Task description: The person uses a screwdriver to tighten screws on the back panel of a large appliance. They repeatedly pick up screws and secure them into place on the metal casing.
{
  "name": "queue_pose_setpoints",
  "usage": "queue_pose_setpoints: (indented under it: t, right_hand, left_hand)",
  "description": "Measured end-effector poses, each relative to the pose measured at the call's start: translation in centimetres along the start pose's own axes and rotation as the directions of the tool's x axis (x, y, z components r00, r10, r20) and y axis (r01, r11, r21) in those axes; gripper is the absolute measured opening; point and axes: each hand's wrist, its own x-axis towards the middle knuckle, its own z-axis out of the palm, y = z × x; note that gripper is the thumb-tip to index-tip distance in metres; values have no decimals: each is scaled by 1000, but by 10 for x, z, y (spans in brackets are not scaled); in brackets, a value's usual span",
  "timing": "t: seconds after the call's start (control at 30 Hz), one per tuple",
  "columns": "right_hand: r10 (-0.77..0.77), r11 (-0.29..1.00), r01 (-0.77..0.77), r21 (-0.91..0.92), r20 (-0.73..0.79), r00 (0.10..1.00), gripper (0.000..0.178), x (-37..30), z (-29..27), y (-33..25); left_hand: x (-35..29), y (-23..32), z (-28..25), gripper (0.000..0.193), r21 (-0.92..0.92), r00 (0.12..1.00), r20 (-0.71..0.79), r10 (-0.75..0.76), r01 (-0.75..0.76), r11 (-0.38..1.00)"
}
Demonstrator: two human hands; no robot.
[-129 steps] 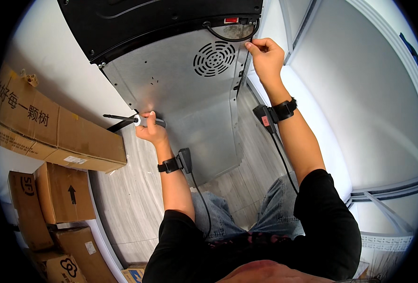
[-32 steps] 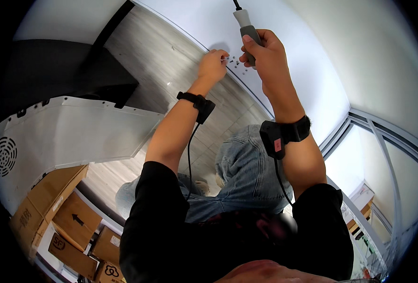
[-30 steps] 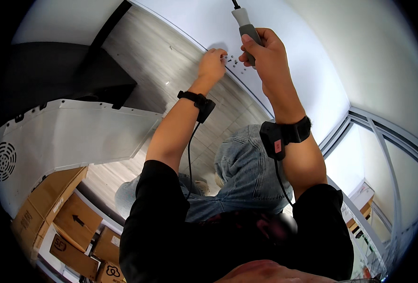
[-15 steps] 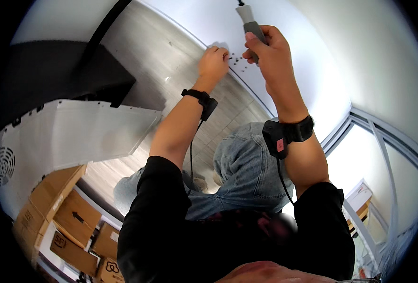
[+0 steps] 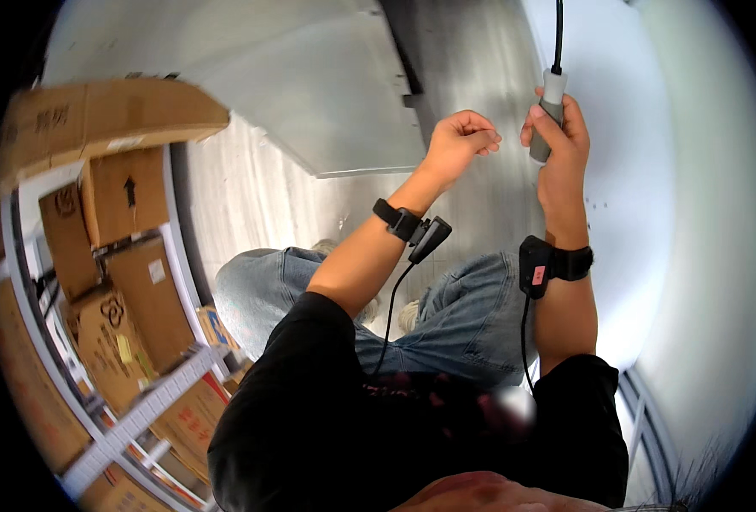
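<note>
My right hand [image 5: 559,145] is wrapped round the grey handle of a screwdriver [image 5: 548,111]. Its long dark shaft points away from me. Across from it, my left hand [image 5: 463,147] is raised with thumb and fingertips pinched together; whatever may be between them is too small to make out. A few tiny dark pieces, like small screws [image 5: 595,205], lie on the white surface [image 5: 621,162] just right of my right wrist.
A large pale metal panel [image 5: 327,94] stands ahead on the left, over the wood-look floor [image 5: 254,183]. Cardboard boxes [image 5: 130,198] fill a light-framed rack [image 5: 130,424] at the left. Black devices with cables are strapped to both wrists.
The view has swung left. My left hand has come away from the small pieces on the white surface, fingers pinched. My right hand still holds the screwdriver, now more upright in view.
</note>
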Motion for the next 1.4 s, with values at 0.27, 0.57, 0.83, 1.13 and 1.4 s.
queue_pose_setpoints:
  t: [0.27,0.57,0.83,1.13,1.4]
  right_hand:
    - [-151,987,125,105,299,942,9,-36,58,-37]
    - [-214,942,270,-202,262,941,12,-63,165,-88]
    - [-763,-147,828,-541,595,254,43,-61,301,-161]
    - [-735,-308,622,-720,595,324,53,-55,369,-176]
    - [-744,-222,633,-741,549,382,56,-54,376,-173]
  left_hand:
    - [-108,159,-49,3,-22,941,-263,212,-226,974]
    - [-179,303,-140,8,11,815,-421,398,-434,901]
    - [-151,333,-210,11,-26,811,-355,465,-505,862]
    - [-145,344,-227,10,-399,905,-101,412,-417,817]
    - [-123,326,-247,6,-58,895,-191,403,-420,906]
